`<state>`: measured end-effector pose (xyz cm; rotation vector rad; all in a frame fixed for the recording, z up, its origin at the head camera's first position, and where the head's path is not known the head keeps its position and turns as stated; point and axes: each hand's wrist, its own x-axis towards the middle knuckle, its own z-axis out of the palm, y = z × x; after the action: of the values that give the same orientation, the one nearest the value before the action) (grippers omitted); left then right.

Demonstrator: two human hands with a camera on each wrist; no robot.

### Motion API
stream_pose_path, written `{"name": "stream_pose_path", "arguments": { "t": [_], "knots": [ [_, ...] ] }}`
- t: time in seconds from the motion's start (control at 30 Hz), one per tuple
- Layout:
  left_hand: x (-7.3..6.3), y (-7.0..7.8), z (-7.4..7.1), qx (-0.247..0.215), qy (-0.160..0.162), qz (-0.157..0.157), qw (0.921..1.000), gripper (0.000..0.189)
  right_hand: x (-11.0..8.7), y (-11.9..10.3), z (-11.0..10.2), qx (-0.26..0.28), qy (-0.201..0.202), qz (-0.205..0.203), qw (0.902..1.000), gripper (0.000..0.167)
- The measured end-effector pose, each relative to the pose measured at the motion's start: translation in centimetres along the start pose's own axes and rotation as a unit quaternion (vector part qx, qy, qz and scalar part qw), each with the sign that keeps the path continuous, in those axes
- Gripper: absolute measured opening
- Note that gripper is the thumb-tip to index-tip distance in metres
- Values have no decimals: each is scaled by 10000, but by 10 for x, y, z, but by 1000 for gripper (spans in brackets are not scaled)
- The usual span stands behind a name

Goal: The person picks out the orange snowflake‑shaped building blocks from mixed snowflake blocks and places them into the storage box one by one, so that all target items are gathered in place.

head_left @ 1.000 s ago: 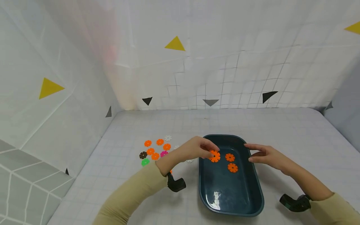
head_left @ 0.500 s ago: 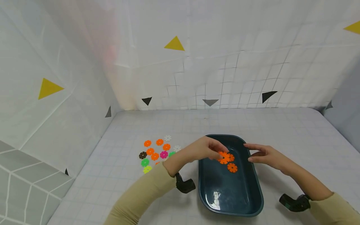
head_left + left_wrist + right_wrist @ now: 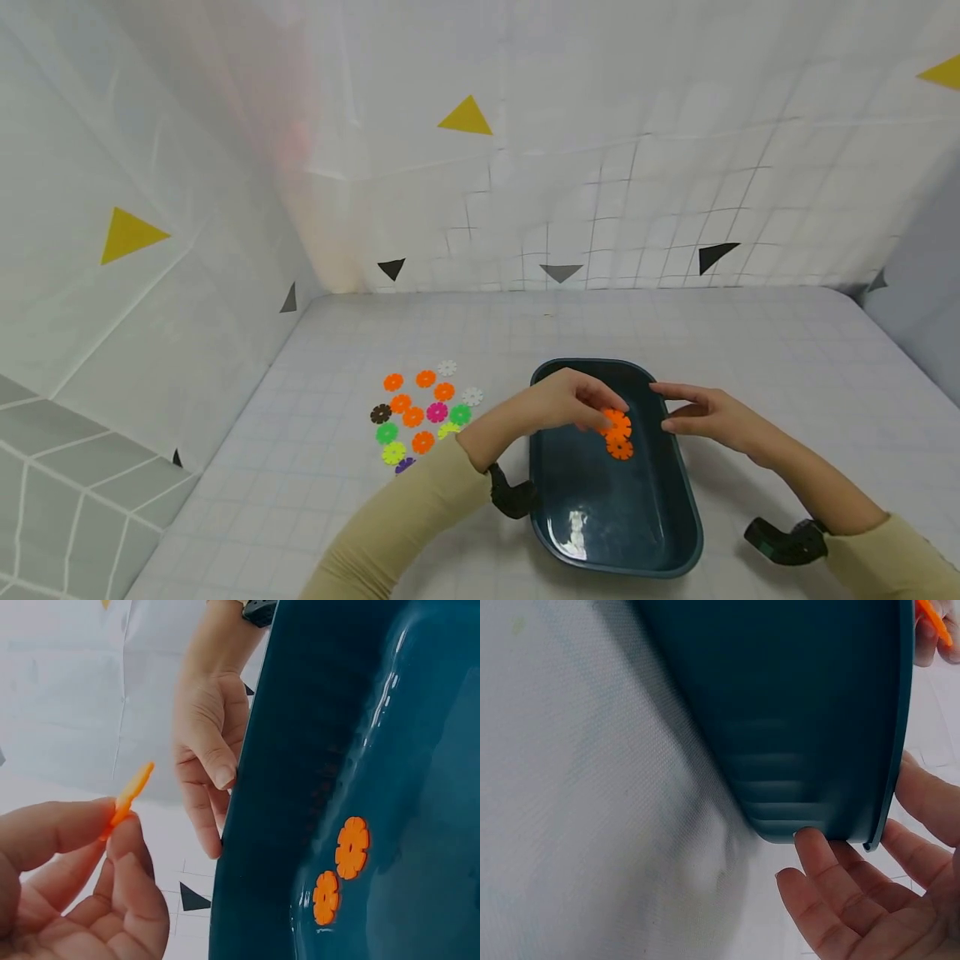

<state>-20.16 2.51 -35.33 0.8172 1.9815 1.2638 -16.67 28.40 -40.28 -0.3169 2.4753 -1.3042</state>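
My left hand (image 3: 567,400) reaches over the dark teal basin (image 3: 577,504) and pinches an orange notched plastic disc (image 3: 132,796) between thumb and forefinger. Seen from the left wrist, that disc is edge-on, above two more orange discs (image 3: 352,847) lying apart on the basin floor. In the head view the held disc covers most of one of these; the other orange disc (image 3: 619,449) shows just below it. My right hand (image 3: 708,414) rests at the basin's right side. Its fingertips (image 3: 807,838) touch the outer wall, and the thumb lies near the rim.
Left of the basin, loose notched discs lie scattered on the white table: orange, white, green, yellow, a pink disc (image 3: 437,412), a brown disc (image 3: 381,414) and a purple disc (image 3: 405,464) partly behind my left sleeve. White sheeting (image 3: 600,167) rises behind the table.
My left hand has moved right over the basin with the orange disc, from its left side to above the discs inside. The right hand and basin have stayed put.
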Motion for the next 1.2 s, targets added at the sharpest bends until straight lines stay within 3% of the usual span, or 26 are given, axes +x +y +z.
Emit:
{"name": "stream_pose_path", "arguments": {
  "t": [0.37, 0.83, 1.0, 1.2],
  "knots": [
    [9, 5, 9, 380, -143, -174, 9990, 26, 0, 0, 0, 55, -60, -47, 10000, 63],
    [20, 16, 19, 268, -191, -599, 9977, 22, 0, -1, -1, -42, -43, -71, 10000, 62],
    [25, 14, 20, 283, -373, -756, 9960, 21, -1, -2, -1, -24, -55, -78, 10000, 62],
    [36, 9, 23, 635, -540, -973, 9918, 19, -1, -1, 0, -41, -61, -70, 9999, 63]
  ]
}}
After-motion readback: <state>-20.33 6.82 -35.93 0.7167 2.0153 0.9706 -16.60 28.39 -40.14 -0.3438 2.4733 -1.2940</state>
